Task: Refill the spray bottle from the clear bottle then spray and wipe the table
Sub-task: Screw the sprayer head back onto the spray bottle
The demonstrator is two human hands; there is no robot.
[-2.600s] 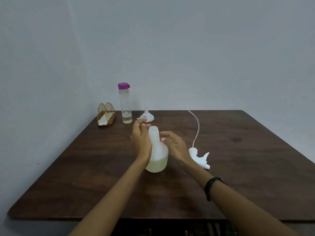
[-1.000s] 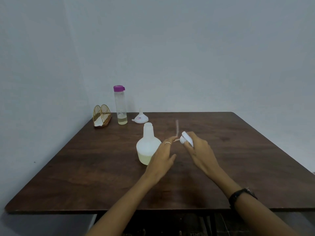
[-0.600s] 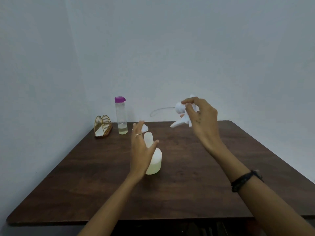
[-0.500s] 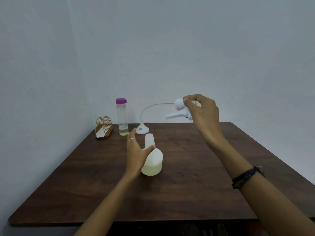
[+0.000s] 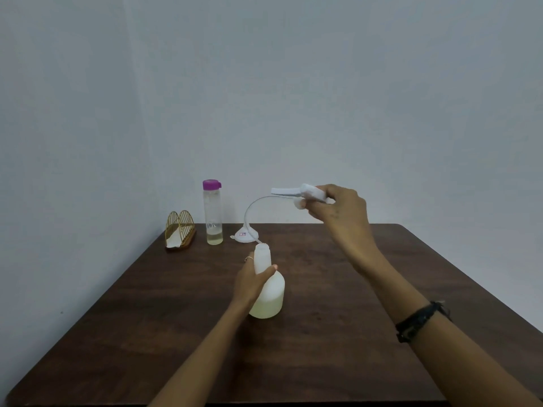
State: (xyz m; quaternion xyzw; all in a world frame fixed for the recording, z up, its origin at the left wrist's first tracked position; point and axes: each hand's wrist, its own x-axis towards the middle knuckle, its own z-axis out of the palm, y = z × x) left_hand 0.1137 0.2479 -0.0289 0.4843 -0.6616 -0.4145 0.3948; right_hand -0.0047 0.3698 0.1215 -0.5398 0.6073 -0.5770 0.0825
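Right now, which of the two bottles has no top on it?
The white spray bottle gripped by the left hand; its neck is open. The clear bottle keeps its purple cap.

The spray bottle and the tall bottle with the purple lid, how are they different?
The spray bottle is squat, cloudy white and wide at the bottom; the clear bottle is tall, thin and see-through. The spray bottle's neck is open, with no top on; the clear bottle wears its purple lid. The left hand grips the spray bottle near the middle of the table; the clear bottle stands untouched at the back. Both stand upright with a little pale yellowish liquid at the bottom.
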